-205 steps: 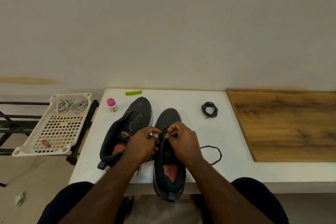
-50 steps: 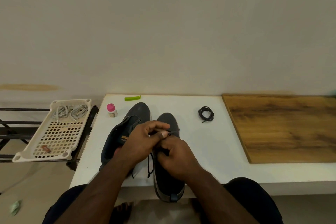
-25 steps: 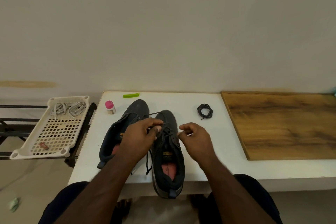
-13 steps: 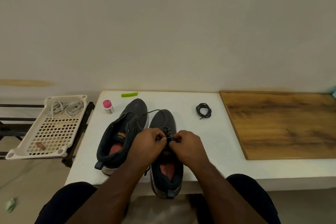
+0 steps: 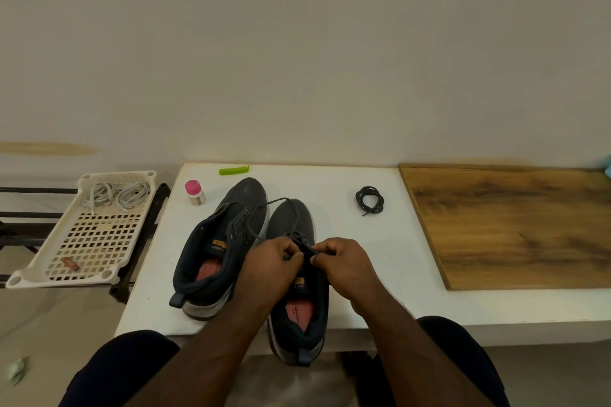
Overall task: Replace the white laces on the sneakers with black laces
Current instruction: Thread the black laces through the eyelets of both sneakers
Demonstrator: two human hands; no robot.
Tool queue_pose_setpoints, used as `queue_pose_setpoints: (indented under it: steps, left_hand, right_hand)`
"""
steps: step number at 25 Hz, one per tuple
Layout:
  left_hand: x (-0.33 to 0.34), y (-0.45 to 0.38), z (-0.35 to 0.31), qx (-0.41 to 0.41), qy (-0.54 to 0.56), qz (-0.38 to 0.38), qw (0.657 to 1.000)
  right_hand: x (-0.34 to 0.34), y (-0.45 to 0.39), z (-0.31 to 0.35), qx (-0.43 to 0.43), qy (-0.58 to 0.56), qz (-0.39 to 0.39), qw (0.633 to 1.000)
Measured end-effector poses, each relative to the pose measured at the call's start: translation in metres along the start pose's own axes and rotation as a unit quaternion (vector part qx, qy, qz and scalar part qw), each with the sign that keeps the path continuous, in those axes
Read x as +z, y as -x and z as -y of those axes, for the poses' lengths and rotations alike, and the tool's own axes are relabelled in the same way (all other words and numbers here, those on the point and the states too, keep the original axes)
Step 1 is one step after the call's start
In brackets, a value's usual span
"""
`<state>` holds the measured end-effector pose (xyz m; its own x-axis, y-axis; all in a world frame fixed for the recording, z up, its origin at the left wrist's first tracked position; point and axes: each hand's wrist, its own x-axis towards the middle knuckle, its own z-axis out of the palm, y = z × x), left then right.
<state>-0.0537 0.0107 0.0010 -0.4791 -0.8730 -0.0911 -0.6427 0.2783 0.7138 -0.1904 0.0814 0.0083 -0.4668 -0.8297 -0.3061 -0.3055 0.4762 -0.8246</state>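
Two dark grey sneakers stand side by side on the white table (image 5: 363, 261). The left sneaker (image 5: 228, 228) has no lace in its eyelets. Over the tongue of the right sneaker (image 5: 292, 218), my left hand (image 5: 269, 261) and my right hand (image 5: 344, 261) meet, and each pinches part of the black lace (image 5: 264, 205) threaded in that shoe. A loop of this lace arcs over the shoe's toe. A second black lace (image 5: 369, 200) lies coiled on the table to the right. Two white laces (image 5: 115, 195) lie in the white basket (image 5: 89, 241).
A pink-capped small bottle (image 5: 195, 192) and a green clip (image 5: 233, 170) sit at the table's back left. A wooden board (image 5: 515, 225) covers the right side. The perforated basket rests on a black rack (image 5: 26, 218) left of the table. My knees are under the front edge.
A second ago my hands were apart, each pulling a lace end sideways. They have come together over the right sneaker's eyelets and stay there. The lace loop over the toe has grown a little.
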Motion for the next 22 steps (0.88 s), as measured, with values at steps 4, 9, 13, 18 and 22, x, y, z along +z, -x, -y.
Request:
queue_pose_setpoints:
  steps: [4, 9, 13, 18, 22]
  left_hand:
    - [-0.0013, 0.0001, 0.0014, -0.009, 0.014, -0.008, 1.0]
    - [-0.0004, 0.0005, 0.0001, -0.019, 0.009, -0.021, 1.0]
    - [0.0006, -0.0001, 0.0009, -0.024, 0.008, -0.019, 0.999]
    - [0.0023, 0.0005, 0.0026, -0.013, -0.004, -0.014, 1.0]
    - [0.0037, 0.0007, 0.0049, -0.011, 0.007, -0.003, 1.0]
  right_hand:
    - [0.0007, -0.0019, -0.0024, 0.009, -0.015, 0.002, 1.0]
    - [-0.0003, -0.0023, -0.004, 0.016, -0.042, 0.013, 0.999]
    - [-0.0005, -0.0017, -0.0041, 0.022, -0.061, 0.02, 0.998]
    - [-0.0012, -0.0007, -0.0035, 0.025, -0.079, 0.027, 0.996]
    - [-0.0014, 0.0002, -0.0043, 0.026, -0.087, 0.033, 0.995]
